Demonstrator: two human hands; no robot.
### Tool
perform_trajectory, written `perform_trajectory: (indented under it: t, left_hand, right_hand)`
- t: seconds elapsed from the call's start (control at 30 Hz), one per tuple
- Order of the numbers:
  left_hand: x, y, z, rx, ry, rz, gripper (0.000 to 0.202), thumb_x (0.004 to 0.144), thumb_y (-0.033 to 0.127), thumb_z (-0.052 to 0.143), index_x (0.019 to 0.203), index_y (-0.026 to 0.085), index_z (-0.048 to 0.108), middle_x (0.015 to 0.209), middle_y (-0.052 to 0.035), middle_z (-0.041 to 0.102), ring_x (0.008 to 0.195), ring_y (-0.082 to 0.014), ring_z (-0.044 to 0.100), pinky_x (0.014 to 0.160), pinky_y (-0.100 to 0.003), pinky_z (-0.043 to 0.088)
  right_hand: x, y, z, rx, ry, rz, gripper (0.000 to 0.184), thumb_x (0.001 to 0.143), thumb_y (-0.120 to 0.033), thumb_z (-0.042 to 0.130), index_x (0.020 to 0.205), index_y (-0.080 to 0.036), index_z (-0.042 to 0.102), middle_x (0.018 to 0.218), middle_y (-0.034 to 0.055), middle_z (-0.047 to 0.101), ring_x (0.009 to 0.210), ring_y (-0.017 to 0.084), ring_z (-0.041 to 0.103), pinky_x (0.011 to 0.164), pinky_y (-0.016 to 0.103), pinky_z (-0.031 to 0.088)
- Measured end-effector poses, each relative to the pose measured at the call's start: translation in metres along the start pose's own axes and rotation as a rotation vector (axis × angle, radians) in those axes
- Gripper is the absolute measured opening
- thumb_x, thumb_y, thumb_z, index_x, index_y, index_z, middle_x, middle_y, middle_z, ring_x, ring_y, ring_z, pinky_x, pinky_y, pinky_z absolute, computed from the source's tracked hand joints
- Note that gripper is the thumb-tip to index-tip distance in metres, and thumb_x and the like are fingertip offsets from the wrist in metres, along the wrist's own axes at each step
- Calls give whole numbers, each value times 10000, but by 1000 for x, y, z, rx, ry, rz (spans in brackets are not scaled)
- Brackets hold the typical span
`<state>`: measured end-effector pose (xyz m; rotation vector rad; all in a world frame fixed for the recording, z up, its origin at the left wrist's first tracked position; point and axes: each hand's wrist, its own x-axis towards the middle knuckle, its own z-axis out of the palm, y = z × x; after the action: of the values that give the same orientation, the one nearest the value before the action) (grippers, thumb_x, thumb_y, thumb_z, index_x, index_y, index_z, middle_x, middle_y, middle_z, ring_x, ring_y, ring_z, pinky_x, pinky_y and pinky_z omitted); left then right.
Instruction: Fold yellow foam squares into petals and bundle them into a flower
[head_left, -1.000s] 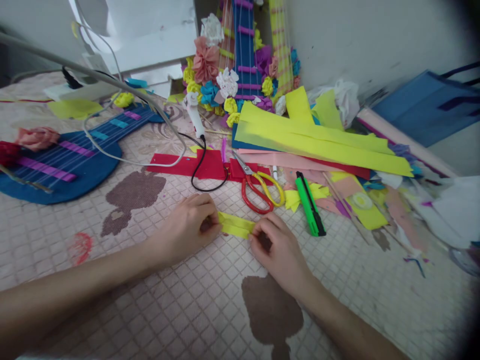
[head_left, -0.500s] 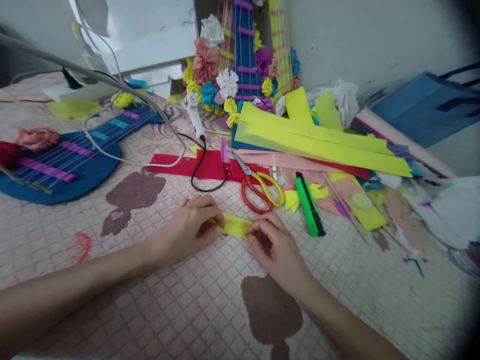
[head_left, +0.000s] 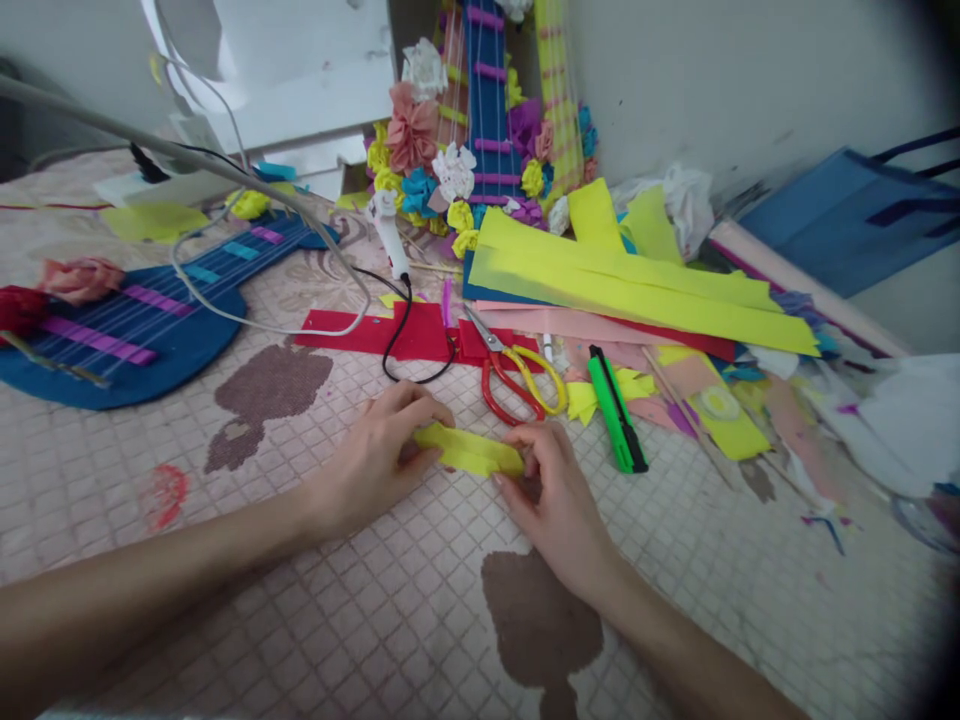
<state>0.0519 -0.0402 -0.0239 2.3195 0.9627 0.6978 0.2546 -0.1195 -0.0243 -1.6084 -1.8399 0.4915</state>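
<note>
A short folded strip of yellow crepe paper (head_left: pixel 471 449) stretches between my two hands, just above the patterned cloth. My left hand (head_left: pixel 382 445) pinches its left end, thumb below and fingers on top. At the other end, my right hand (head_left: pixel 559 490) grips the strip between thumb and curled fingers. Right behind the strip lie scissors (head_left: pixel 517 375) with one red and one yellow handle. A green utility knife (head_left: pixel 616 410) rests to the right of my right hand. Flat red pieces (head_left: pixel 420 331) lie beyond my left hand.
A white glue gun (head_left: pixel 388 235) with a black cord stands behind the red pieces. Long yellow strips (head_left: pixel 637 285) are stacked at the back right, with paper scraps and sticks beside them. A blue paper guitar (head_left: pixel 172 320) lies at the left under a looping white cable (head_left: pixel 277 328).
The fingers have shifted on the yellow strip, so more of it shows and its right end is lifted. My right thumb has moved lower along its edge.
</note>
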Motion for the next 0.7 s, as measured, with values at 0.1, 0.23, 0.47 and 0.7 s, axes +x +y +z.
perform_trajectory:
  t: [0.1, 0.23, 0.47, 0.7]
  left_hand:
    - [-1, -1, 0, 0, -15, 43, 177, 805, 92, 505, 896, 203, 608, 997, -47, 543, 942, -189, 514, 807, -355, 434]
    - [-2, -3, 0, 35, -33, 57, 127, 832, 155, 528, 897, 201, 627, 996, -50, 549, 948, -198, 511, 826, -374, 429]
    - [-1, -7, -7, 81, -106, 112, 154, 813, 244, 601, 959, 199, 616, 1020, -57, 550, 973, -213, 506, 833, -368, 421]
    - [1, -5, -13, 185, -136, 176, 163, 891, 233, 496, 981, 205, 628, 1010, -53, 577, 927, -193, 520, 822, -360, 400]
  right_hand:
    - [0, 0, -3, -41, -86, -59, 229, 832, -83, 486, 1025, -206, 500, 1046, 81, 494, 933, 196, 526, 780, 354, 484]
    - [-1, 3, -7, -184, -128, -197, 166, 878, -134, 486, 1022, -190, 546, 1063, 83, 547, 970, 208, 534, 837, 378, 486]
    - [1, 6, -14, -361, -119, -341, 174, 892, -171, 487, 1031, -161, 591, 1032, 89, 607, 927, 209, 567, 818, 381, 516]
    - [1, 5, -15, -379, -146, -339, 142, 884, -232, 510, 980, -173, 595, 1045, 94, 587, 924, 220, 565, 799, 394, 521]
